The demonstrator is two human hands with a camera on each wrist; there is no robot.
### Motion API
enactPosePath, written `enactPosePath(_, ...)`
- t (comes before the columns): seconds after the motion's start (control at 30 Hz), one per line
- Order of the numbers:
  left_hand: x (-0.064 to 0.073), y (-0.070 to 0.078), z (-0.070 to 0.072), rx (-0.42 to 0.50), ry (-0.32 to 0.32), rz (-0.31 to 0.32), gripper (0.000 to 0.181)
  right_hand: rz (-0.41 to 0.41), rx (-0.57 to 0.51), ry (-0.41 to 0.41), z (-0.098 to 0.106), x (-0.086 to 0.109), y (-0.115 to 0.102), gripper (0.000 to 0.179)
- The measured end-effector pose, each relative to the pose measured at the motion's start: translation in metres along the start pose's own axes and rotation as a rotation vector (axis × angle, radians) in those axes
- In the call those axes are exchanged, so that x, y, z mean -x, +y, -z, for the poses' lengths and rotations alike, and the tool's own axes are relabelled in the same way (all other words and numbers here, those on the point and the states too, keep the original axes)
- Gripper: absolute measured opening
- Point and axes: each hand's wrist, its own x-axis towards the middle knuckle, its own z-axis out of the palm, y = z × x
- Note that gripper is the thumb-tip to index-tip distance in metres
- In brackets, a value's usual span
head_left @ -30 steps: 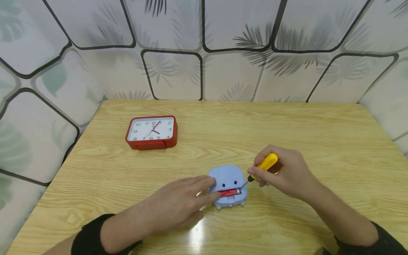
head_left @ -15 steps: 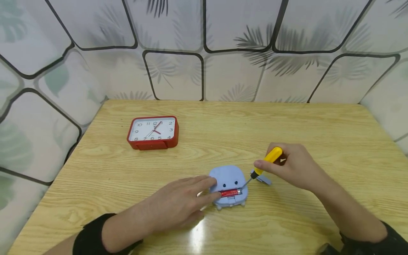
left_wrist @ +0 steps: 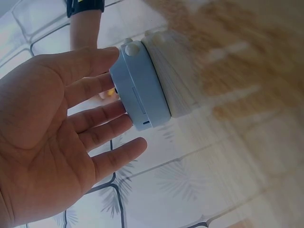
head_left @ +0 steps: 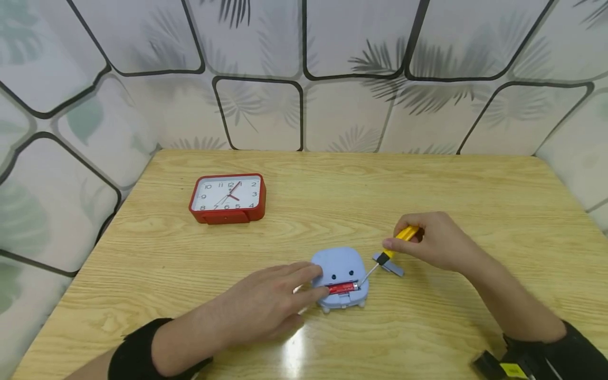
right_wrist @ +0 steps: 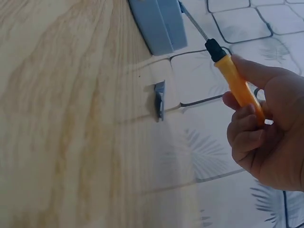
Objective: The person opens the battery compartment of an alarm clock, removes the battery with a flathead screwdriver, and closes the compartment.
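A light-blue rounded plastic device [head_left: 339, 259] with small feet lies face down on the table, its long battery slot uncovered. A red battery [head_left: 341, 287] sits in that slot. My left hand [head_left: 271, 295] rests at the device's left side, fingers extended, one fingertip at the battery's left end. In the left wrist view, spread fingers touch the device [left_wrist: 142, 90]. My right hand [head_left: 434, 243] holds a yellow-handled screwdriver [head_left: 401, 240], its tip at the slot's right end. The right wrist view shows fingers curled round the handle of the screwdriver [right_wrist: 240, 88].
A small blue cover [head_left: 393, 267] lies just right of the device, below the screwdriver. Farther back on the left of the wooden table [head_left: 304, 211] lies a red alarm clock [head_left: 228, 198]. Patterned panels [head_left: 342, 113] rise along the table's back edge.
My right hand has shifted a little rightward and away from me, turning the screwdriver's angle while its tip stays by the slot. The small cover has come into sight. My left hand stays put.
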Motion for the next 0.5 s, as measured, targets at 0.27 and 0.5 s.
enactPosePath(0.27,0.0,-0.001,-0.001,0.012,0.004,-0.004,0.05,0.436,0.13,0.278,-0.002,0.011,-0.013,0.029)
enactPosePath(0.5,0.0,-0.001,0.0,0.013,0.011,-0.009,0.05,0.751,0.077,0.399,-0.014,0.016,-0.034,0.041)
